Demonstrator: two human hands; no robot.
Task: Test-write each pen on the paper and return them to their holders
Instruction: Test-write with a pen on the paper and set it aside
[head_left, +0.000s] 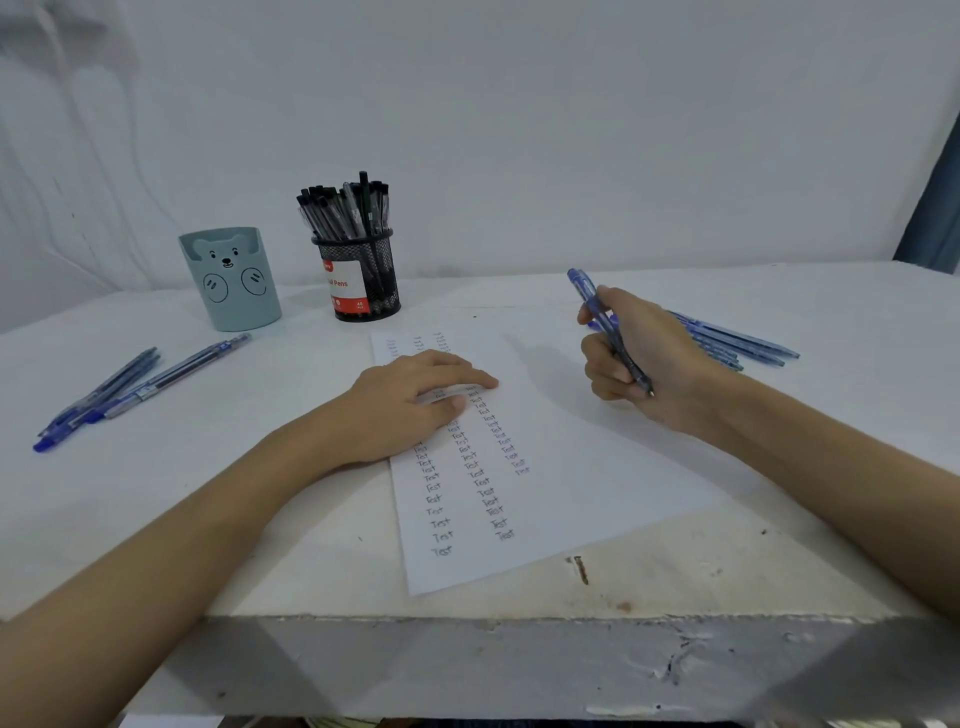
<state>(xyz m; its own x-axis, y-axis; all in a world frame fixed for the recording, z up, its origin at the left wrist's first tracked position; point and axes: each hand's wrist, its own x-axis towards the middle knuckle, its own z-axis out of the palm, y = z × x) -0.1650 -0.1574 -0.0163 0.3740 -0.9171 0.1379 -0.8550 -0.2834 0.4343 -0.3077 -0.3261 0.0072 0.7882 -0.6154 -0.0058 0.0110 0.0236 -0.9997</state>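
A white sheet of paper (571, 467) lies in the middle of the table, with columns of the word "Test" written down it. My left hand (410, 405) rests flat on its upper left part, fingers straight. To the right of the paper, my right hand (639, 364) grips a blue pen (597, 312), tip down near the paper and barrel tilted up to the left. A black mesh holder (363, 280) full of black pens stands behind the paper. A pale blue bear holder (231, 280) stands to its left; its inside is hidden.
Several blue pens (130, 387) lie loose on the table at the left. Another bunch of blue pens (737, 340) lies at the right, behind my right hand. The table's chipped front edge (467, 623) runs near me. A white wall stands behind.
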